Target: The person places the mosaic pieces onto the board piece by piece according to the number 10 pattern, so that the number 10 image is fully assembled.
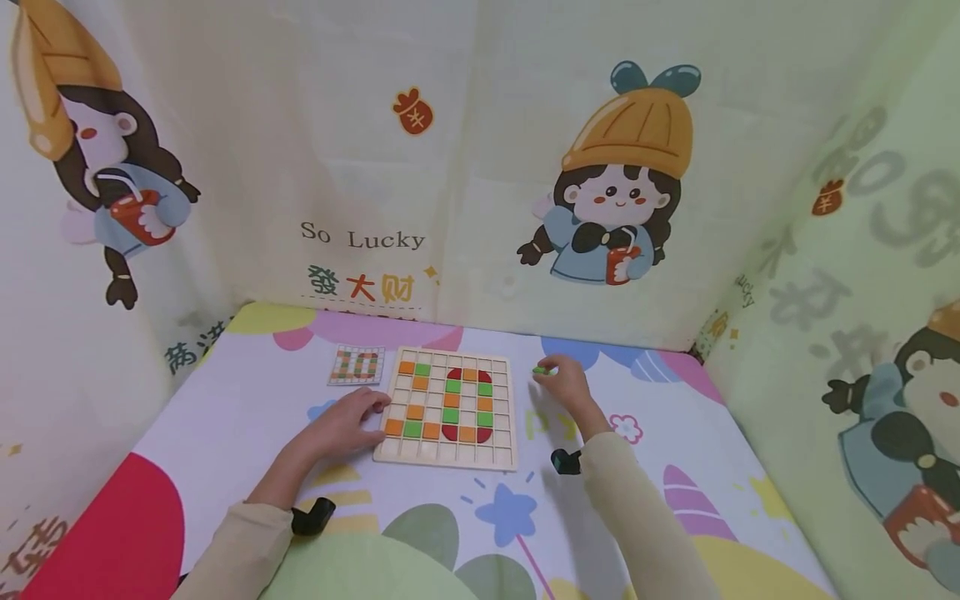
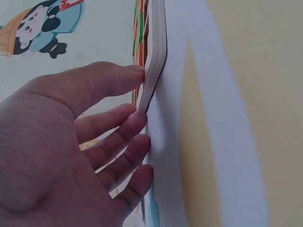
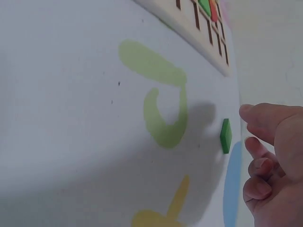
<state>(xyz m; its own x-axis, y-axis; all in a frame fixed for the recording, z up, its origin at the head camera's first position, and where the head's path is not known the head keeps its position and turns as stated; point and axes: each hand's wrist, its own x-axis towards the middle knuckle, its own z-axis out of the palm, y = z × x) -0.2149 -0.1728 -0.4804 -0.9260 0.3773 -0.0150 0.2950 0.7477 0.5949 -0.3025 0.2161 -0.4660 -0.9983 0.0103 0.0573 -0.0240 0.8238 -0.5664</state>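
Note:
A square wooden grid board (image 1: 420,457) lies on the table, its orange, green and dark red tiles forming the figure 10. My left hand (image 1: 347,427) is at the board's left edge, thumb and fingers spread along it. In the left wrist view, the thumb tip and fingertips (image 2: 137,120) meet the rim of the board (image 2: 155,52). To the right of the board, my right hand (image 1: 566,383) is over a small green tile (image 1: 540,370). The right wrist view shows this green tile (image 3: 226,136) on the tabletop, apart from the bent fingers (image 3: 258,187).
A small printed card (image 1: 356,367) with the same coloured pattern lies left of the board. The tablecloth (image 1: 615,517) has printed shapes and letters. Patterned cloth walls (image 1: 480,167) stand behind and on both sides. A black wrist device (image 1: 566,461) sits at the right sleeve.

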